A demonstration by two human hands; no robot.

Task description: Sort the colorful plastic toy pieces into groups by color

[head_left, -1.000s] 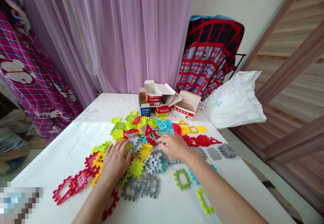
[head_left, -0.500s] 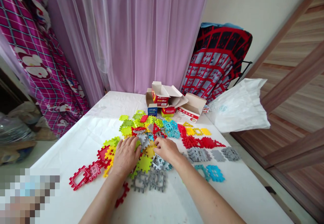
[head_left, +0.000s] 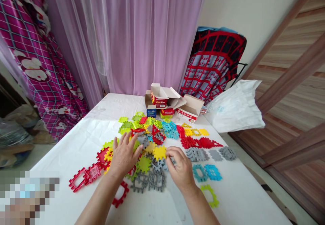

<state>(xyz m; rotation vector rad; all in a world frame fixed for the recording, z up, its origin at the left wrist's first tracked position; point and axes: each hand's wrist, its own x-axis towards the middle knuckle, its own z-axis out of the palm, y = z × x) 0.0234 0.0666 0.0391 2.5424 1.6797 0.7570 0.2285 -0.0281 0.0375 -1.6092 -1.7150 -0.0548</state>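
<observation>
Over the pile point(head_left: 150, 147), the right hand point(head_left: 181, 170) is seemingly extracting a pinched yellow tile point(head_left: 159, 152), likely needing steadiness next, the left hand point(head_left: 124, 155) splayed.

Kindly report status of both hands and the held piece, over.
Right hand: fingers pinching yellow piece's edge. Left hand: spread over pile. Grey stack near right hand.

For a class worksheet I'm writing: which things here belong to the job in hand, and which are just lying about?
Job in hand:
yellow tile, held in the right hand
mixed tile pile, by the left hand
red tiles, grey tiles, blue tiles, grouped at right

Probably just lying about:
open cardboard boxes
white bag
</observation>
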